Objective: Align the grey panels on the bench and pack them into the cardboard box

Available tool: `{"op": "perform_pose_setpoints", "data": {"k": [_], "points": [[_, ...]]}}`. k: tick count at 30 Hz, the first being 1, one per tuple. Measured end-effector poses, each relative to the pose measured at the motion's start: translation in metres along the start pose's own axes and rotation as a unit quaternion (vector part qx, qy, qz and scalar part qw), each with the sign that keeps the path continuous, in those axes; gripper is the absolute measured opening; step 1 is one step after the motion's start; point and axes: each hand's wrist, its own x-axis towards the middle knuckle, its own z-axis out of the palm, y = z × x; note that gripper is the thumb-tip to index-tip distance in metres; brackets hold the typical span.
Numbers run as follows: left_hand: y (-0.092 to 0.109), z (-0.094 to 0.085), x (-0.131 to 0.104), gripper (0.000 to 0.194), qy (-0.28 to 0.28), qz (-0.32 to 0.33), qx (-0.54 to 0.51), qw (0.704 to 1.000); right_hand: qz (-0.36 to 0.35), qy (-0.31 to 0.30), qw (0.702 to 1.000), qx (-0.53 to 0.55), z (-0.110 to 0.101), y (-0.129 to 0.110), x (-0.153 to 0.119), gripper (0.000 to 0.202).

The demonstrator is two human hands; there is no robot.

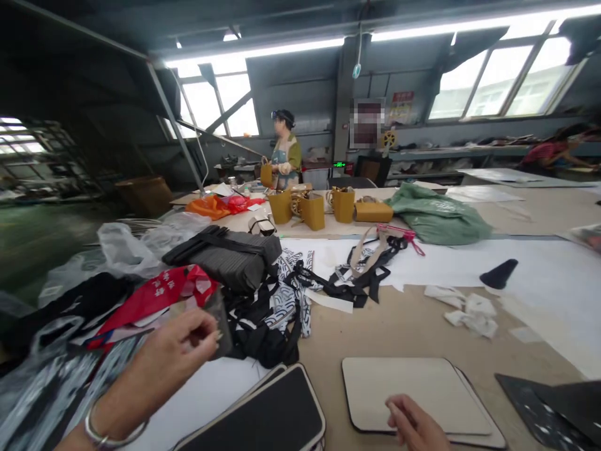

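Observation:
My left hand (188,344), with a bangle at the wrist, is raised over the left side of the table. Its fingers are curled in a pinch; whatever lies between them is too small to name. At the bottom, my right hand (413,423) is over the lower edge of a beige rounded panel (413,388), its fingers drawn together and partly cut off by the frame. Whether it holds anything is hidden. Between my hands lie black panels with pale edging (272,407), stacked at a slant.
Black and patterned straps (282,300) lie in a heap beyond my hands, beside a dark grey bundle (230,250). Red cloth (159,294) is at left. Mustard bags (312,210) stand farther back, near a person (287,153). Black sheets (554,407) lie at right.

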Motion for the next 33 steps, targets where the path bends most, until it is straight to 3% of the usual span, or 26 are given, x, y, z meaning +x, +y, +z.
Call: {"op": "perform_pose_setpoints", "data": {"k": [2, 4, 6, 9, 13, 16, 19, 24, 29, 33], "points": [[0.057, -0.004, -0.008, 0.023, -0.036, 0.005, -0.082, 0.996, 0.000, -0.029, 0.998, 0.064, 0.003, -0.017, 0.007, 0.046], [0.100, -0.003, -0.015, 0.025, -0.057, -0.004, -0.161, 0.985, 0.008, -0.046, 0.990, 0.131, 0.001, -0.032, 0.013, 0.053], [0.129, 0.002, -0.022, 0.027, -0.052, -0.033, -0.236, 0.970, 0.029, -0.042, 0.977, 0.207, -0.006, -0.043, 0.017, 0.061], [0.153, 0.013, -0.025, 0.029, -0.031, -0.084, -0.309, 0.947, 0.058, -0.040, 0.939, 0.335, -0.022, -0.052, 0.018, 0.066], [0.157, 0.034, -0.022, 0.033, -0.030, -0.121, -0.326, 0.937, 0.088, -0.050, 0.884, 0.456, -0.048, -0.050, 0.019, 0.058], [0.155, 0.052, -0.021, 0.034, -0.025, -0.146, -0.338, 0.929, 0.088, -0.022, 0.875, 0.475, -0.066, -0.039, 0.021, 0.049], [0.157, 0.072, -0.022, 0.032, -0.067, -0.171, -0.364, 0.913, 0.081, -0.017, 0.882, 0.464, -0.079, -0.026, 0.027, 0.044], [0.166, 0.101, -0.024, 0.031, -0.121, -0.185, -0.381, 0.898, 0.139, -0.064, 0.891, 0.427, -0.071, -0.014, 0.038, 0.032], [0.163, 0.114, -0.030, 0.030, -0.105, -0.213, -0.381, 0.894, 0.168, -0.106, 0.871, 0.448, -0.060, -0.005, 0.042, 0.023], [0.158, 0.124, -0.034, 0.030, -0.115, -0.252, -0.368, 0.888, 0.210, -0.186, 0.839, 0.466, -0.070, 0.001, 0.034, 0.023]]}}
